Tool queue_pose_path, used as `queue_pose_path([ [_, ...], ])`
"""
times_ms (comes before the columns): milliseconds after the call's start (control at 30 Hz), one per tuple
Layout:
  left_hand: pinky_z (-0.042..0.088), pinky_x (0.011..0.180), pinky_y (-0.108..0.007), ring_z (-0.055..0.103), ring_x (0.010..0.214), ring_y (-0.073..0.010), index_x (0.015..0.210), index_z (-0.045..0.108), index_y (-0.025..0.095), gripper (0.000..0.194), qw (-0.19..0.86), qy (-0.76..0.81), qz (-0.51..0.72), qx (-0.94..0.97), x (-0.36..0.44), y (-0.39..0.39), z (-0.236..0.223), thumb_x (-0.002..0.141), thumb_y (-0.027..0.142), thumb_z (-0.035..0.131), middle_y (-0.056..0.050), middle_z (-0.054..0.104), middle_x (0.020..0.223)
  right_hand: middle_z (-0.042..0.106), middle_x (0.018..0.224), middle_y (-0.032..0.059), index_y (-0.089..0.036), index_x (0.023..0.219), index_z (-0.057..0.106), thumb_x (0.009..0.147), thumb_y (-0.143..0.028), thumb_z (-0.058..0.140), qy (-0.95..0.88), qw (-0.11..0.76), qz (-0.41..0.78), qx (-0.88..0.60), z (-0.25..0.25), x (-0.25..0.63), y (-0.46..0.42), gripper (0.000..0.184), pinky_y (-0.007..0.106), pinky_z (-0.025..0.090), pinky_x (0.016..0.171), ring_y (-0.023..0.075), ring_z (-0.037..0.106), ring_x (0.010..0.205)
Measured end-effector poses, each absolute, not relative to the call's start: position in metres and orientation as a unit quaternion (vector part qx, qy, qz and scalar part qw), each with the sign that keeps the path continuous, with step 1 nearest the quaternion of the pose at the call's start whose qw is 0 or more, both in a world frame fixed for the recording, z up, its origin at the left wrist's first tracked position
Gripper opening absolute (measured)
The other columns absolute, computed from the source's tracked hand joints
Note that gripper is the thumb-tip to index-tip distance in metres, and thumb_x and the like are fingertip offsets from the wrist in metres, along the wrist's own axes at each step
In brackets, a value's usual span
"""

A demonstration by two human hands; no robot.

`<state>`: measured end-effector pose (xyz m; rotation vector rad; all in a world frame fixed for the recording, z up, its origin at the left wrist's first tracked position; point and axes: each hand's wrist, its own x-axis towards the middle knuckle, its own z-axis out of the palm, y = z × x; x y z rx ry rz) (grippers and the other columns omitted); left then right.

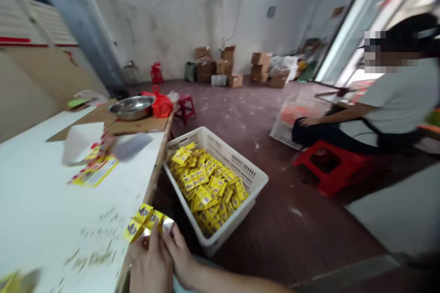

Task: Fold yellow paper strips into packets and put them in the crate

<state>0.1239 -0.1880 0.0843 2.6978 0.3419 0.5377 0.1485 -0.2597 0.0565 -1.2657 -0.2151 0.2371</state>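
Up close, the left hand (148, 256) and the right hand (181, 255) both grip a little strip of yellow packets (143, 213) over the edge of the white table (37, 201). Next to them, a white plastic basket (257, 184) has a big heap of packets (208, 187) like these, so a lot looks done. The strip is outside it. How many are left, I can't tell. Farther off, a shiny metal bowl (128, 109) sits on cardboard (137, 127).
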Motion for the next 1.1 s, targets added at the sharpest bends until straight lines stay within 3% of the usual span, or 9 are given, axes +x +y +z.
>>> queue_pose_path([
  [133,0.045,0.066,-0.039,0.050,0.075,-0.0244,0.121,0.056,0.013,0.039,0.075,0.152,0.177,0.969,0.092,-0.193,0.094,0.091,0.027,0.036,-0.015,0.048,0.095,0.060,0.118,0.0056,-0.021,0.126,0.044,0.088,-0.056,0.045,-0.074,0.880,0.202,-0.423,0.056,0.122,-0.253,0.052,0.033,0.042,0.098,0.0166,0.056,0.111],
  [333,0.046,0.071,-0.036,0.049,0.087,-0.0265,0.121,0.056,0.013,0.037,0.066,0.157,0.238,0.956,0.073,-0.210,0.116,0.091,0.023,0.037,-0.014,0.048,0.093,0.060,0.120,0.0062,-0.022,0.127,0.044,0.087,-0.052,0.050,-0.090,0.877,0.220,-0.417,0.073,0.105,-0.264,0.050,0.035,0.044,0.095,0.0185,0.056,0.112],
  [500,0.049,0.074,-0.037,0.050,0.091,-0.0251,0.126,0.052,0.016,0.038,0.083,0.184,0.306,0.930,0.064,-0.207,0.108,0.090,0.022,0.042,-0.012,0.049,0.095,0.059,0.123,0.0043,-0.025,0.126,0.046,0.085,-0.046,0.055,-0.112,0.867,0.247,-0.418,0.069,0.103,-0.263,0.048,0.036,0.043,0.098,0.0192,0.052,0.116],
  [700,0.049,0.087,-0.038,0.051,0.106,-0.0228,0.129,0.046,0.021,0.040,0.258,0.104,0.286,0.917,0.091,-0.209,0.092,0.089,0.016,0.043,-0.012,0.049,0.116,0.065,0.111,0.0034,-0.020,0.103,0.060,0.078,-0.038,0.060,0.022,0.878,0.178,-0.444,0.051,0.142,-0.266,0.031,0.035,0.048,0.091,0.0217,0.056,0.110],
  [867,0.036,0.103,-0.049,0.038,0.125,-0.0289,0.133,0.042,0.025,0.053,0.406,0.188,0.327,0.833,0.116,-0.143,0.097,0.083,0.031,0.058,-0.012,0.039,0.132,0.069,0.093,0.0050,-0.018,0.104,0.056,0.074,-0.038,0.064,0.083,0.843,0.217,-0.486,0.044,0.189,-0.266,0.037,0.034,0.057,0.059,0.0224,0.066,0.079],
  [967,0.039,0.102,-0.047,0.041,0.126,-0.0266,0.142,0.023,0.030,0.068,0.625,0.173,0.174,0.741,0.136,-0.089,0.085,0.083,0.037,0.057,-0.011,0.037,0.139,0.068,0.085,0.0044,-0.020,0.103,0.055,0.075,-0.041,0.064,0.069,0.801,0.299,-0.513,0.043,0.213,-0.261,0.035,0.031,0.054,0.048,0.0183,0.065,0.059],
  [1000,0.041,0.101,-0.044,0.043,0.125,-0.0255,0.142,0.024,0.030,0.069,0.685,0.149,0.100,0.706,0.142,-0.076,0.079,0.083,0.038,0.058,-0.010,0.039,0.139,0.068,0.083,0.0034,-0.021,0.102,0.055,0.076,-0.042,0.063,0.066,0.787,0.327,-0.519,0.042,0.219,-0.258,0.035,0.031,0.053,0.047,0.0170,0.064,0.055],
  [1100,0.044,0.099,-0.040,0.050,0.119,-0.0257,0.127,0.050,0.024,0.056,0.760,0.123,-0.048,0.637,0.151,-0.051,0.060,0.075,0.039,0.067,-0.009,0.053,0.129,0.067,0.081,0.0017,-0.023,0.101,0.053,0.077,-0.046,0.063,0.039,0.752,0.392,-0.529,0.040,0.233,-0.247,0.035,0.030,0.054,0.047,0.0150,0.062,0.051],
])
